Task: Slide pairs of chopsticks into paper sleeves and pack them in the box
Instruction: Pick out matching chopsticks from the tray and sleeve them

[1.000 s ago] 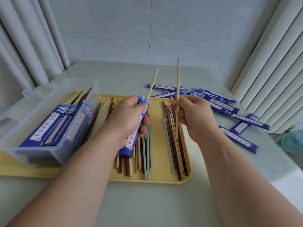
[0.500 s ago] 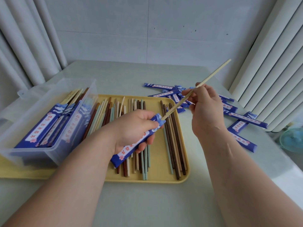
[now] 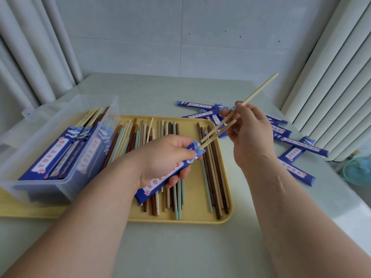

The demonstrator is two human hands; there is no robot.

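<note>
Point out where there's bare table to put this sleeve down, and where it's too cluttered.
Free: the table along the yellow tray's near rim; also the far strip between tray and wall, left of the empty sleeves. Crowded: the tray, covered in loose chopsticks; its left end under the clear box; the right side, strewn with sleeves.

I see my left hand (image 3: pixel 162 157) gripping a blue paper sleeve (image 3: pixel 160 181) over the yellow tray (image 3: pixel 224 217) of loose chopsticks (image 3: pixel 212 177). My right hand (image 3: pixel 251 137) pinches a pale chopstick (image 3: pixel 261 88), its tip at the sleeve's mouth beside a second pale chopstick (image 3: pixel 220 131) already partly inside. Left, a clear box (image 3: pixel 40 187) holds sleeved pairs; right, empty sleeves (image 3: pixel 301 143) lie scattered on the table.
</note>
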